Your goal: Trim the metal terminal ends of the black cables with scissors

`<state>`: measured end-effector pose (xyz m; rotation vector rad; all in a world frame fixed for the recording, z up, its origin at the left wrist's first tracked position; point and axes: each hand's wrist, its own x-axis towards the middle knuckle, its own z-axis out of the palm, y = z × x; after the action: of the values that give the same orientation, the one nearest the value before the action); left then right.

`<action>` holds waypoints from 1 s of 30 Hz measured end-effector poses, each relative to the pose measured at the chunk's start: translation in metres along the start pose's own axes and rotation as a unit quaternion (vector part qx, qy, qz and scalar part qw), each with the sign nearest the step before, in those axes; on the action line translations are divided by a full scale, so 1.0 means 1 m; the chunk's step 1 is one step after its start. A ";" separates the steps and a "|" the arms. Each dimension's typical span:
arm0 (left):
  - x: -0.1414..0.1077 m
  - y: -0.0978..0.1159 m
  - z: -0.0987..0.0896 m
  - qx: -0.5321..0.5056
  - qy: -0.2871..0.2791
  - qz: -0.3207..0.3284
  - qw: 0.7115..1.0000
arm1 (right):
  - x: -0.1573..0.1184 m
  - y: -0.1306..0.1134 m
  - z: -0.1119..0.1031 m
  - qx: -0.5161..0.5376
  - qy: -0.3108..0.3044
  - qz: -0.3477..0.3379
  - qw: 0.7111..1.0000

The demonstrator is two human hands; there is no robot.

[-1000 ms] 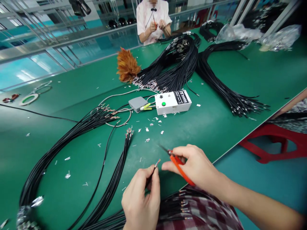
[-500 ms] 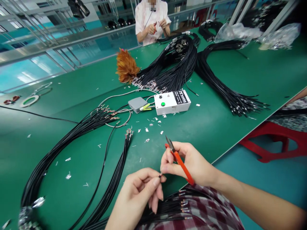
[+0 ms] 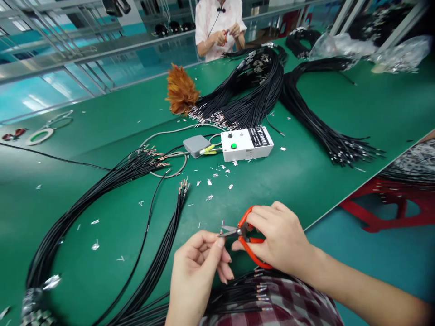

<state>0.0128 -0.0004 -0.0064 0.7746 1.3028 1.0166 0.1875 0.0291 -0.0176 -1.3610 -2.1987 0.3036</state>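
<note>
Between thumb and forefinger, my left hand (image 3: 200,267) pinches a black cable whose stripped end (image 3: 222,226) pokes up above the fingertips. My right hand (image 3: 278,235) grips red-handled scissors (image 3: 248,237), with the blades at that cable end, just over my left thumb. The blades look slightly parted. Across my lap lies a bundle of black cables (image 3: 238,294) with bare ends pointing right. To the left of my hands, another thin bundle of black cables (image 3: 170,235) rests on the green table, its stripped ends pointing up.
A white box with a green button (image 3: 246,145) sits mid-table beside a grey block (image 3: 196,146). A large cable bundle (image 3: 84,199) curves at left. More cable heaps (image 3: 251,90) and an orange feather duster (image 3: 181,90) lie farther back. A co-worker (image 3: 220,29) sits opposite. Clippings (image 3: 210,197) litter the table.
The scissors have swung from pointing up in my right hand to pointing left, blades now at the cable end. My right fingers have left the cable tip and gone into the handles.
</note>
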 end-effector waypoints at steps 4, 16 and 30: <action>0.001 -0.003 -0.003 0.010 -0.020 -0.002 1.000 | -0.001 -0.002 0.005 -0.076 0.012 -0.013 0.997; 0.002 0.000 -0.001 0.028 -0.018 -0.007 0.999 | 0.001 -0.001 0.001 -0.113 -0.060 -0.030 0.991; 0.018 0.019 -0.024 0.119 0.073 0.129 0.982 | 0.015 0.032 0.008 0.494 -0.083 0.265 0.824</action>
<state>-0.0149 0.0218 0.0005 1.0897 1.4952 1.1521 0.2023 0.0579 -0.0340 -1.2570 -1.2909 1.5569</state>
